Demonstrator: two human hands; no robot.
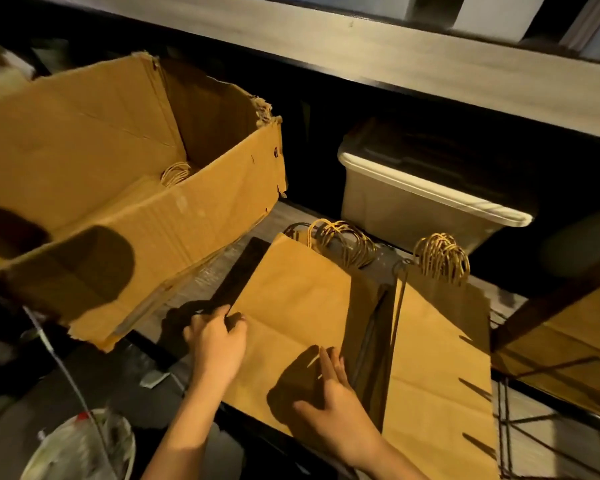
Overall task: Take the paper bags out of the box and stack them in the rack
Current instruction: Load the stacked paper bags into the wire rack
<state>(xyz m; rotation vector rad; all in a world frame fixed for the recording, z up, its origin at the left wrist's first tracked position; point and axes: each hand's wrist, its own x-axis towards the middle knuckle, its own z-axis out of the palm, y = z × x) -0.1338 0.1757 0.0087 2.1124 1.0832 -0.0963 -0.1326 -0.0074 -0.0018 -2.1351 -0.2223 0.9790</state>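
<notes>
Paper bags [298, 306]: stacked flat on rack shelf [194, 282], long axis front-to-back, handles toward rear edge. Left hand [219, 344] grips stack's left edge; right hand [333, 403] lies flat, fingers straight, on near-right part. Box [118, 220] alongside, left.

One torn cardboard box [118, 188]. Two stacks of paper bags lie on the rack shelf [194, 285]: the first stack [291, 306] beside the box, the second stack [437, 358] toward the shelf's right end. The bags within each cannot be counted. Three bunches of twisted handles: one on the first stack [343, 244], one on the second [442, 258], one inside the box [175, 173]. One translucent plastic bin [413, 202] stands at the shelf's back edge. Two grips: the left hand [219, 344] and the right hand [329, 407].
</notes>
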